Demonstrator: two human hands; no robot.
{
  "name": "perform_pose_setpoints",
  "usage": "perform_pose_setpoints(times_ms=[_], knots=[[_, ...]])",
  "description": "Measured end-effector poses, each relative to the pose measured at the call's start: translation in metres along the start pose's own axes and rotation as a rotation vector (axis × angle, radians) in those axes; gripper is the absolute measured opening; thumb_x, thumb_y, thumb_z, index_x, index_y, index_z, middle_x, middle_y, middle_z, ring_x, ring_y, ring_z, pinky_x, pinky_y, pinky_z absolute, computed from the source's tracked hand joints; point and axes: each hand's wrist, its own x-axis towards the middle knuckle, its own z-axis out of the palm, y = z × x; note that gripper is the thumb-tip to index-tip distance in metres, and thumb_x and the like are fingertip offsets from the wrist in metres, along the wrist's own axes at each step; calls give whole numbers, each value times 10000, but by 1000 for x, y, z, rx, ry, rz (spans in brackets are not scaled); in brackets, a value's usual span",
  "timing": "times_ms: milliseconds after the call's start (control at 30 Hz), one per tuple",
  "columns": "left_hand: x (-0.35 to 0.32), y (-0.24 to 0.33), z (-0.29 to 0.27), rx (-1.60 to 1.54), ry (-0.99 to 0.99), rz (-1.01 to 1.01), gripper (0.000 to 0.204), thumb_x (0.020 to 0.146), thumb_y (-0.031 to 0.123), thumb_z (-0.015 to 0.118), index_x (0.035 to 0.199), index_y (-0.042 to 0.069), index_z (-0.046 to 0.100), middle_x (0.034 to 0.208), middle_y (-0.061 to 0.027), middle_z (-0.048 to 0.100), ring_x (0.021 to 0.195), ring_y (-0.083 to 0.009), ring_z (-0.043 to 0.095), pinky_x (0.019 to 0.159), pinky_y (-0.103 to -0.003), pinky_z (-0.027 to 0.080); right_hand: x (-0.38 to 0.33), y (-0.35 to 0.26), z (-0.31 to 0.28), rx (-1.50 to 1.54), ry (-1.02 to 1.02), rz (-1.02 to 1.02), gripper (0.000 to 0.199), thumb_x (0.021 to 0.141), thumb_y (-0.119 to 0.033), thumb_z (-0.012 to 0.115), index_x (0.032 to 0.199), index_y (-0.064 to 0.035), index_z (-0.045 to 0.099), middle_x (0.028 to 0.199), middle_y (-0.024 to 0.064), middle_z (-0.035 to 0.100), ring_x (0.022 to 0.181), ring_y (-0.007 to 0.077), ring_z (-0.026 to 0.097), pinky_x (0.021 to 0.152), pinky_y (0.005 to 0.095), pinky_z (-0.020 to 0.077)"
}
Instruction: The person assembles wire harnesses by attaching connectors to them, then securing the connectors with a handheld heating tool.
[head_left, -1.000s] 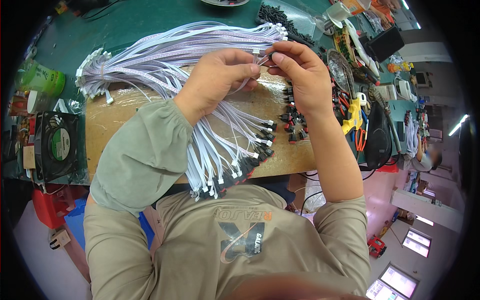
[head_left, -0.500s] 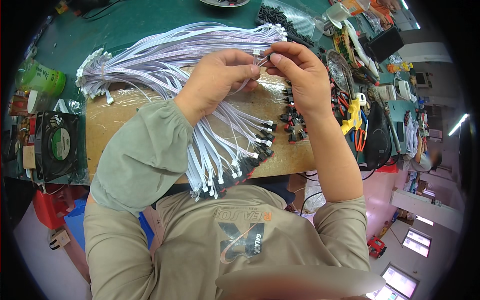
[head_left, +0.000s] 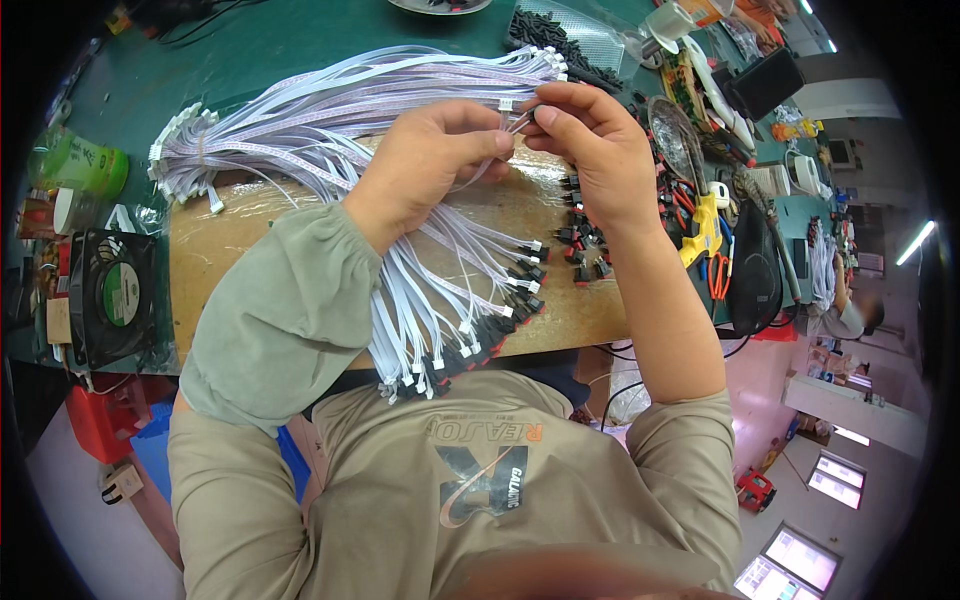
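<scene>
Left hand on cable; lettering on shirt

A green table spans the top. At right lie a pinkish floor, a white beam, a lit tube lamp; below, bright windows in a pale wall.

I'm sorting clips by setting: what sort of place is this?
Probably an electronics assembly workshop: flat white ribbon cables lie bundled, loose black-and-red components lie near the right forearm, and a square black cooling fan stands at the left.
</scene>
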Motion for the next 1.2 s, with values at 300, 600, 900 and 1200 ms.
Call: perform_pose_setpoints(times_ms=[300, 600, 900, 1200], knots=[[0, -1, 0, -17, 0, 2, 209, 830, 109, 709, 977, 4, 606, 854, -53, 639, 744, -145, 648, 658, -215, 506, 0, 2, 0, 28, 16, 4, 217, 875, -32, 623, 1077, 41, 600, 946, 99, 658, 824, 162, 648, 747, 269, 547], [0, -2, 0, -18, 4, 10, 221, 830, 114, 709, 990, 3, 606, 868, -57, 642, 755, -145, 649, 672, -220, 512, -1, 1, 1, 19, 28, -1, 216, 874, -30, 625, 1077, 37, 603, 939, 96, 661, 821, 156, 647, 746, 266, 546], [-2, -3, 3, -1, -1, 35, 217, 833, 99, 696, 997, 1, 595, 860, -54, 644, 775, -132, 645, 696, -229, 513, -3, 2, 1, -260, -54, -47, 263, 847, -39, 651, 1103, 17, 619, 946, 72, 663, 860, 124, 624, 781, 251, 515], [-5, -2, 7, 89, 9, 60, 307, 845, 89, 665, 1103, -37, 556, 871, -96, 652, 753, -116, 603, 659, -220, 469, -4, -4, -11, -338, -44, 14, 281, 832, -74, 675, 1099, 1, 631, 896, 43, 658, 785, 89, 590, 703, 228, 483]])
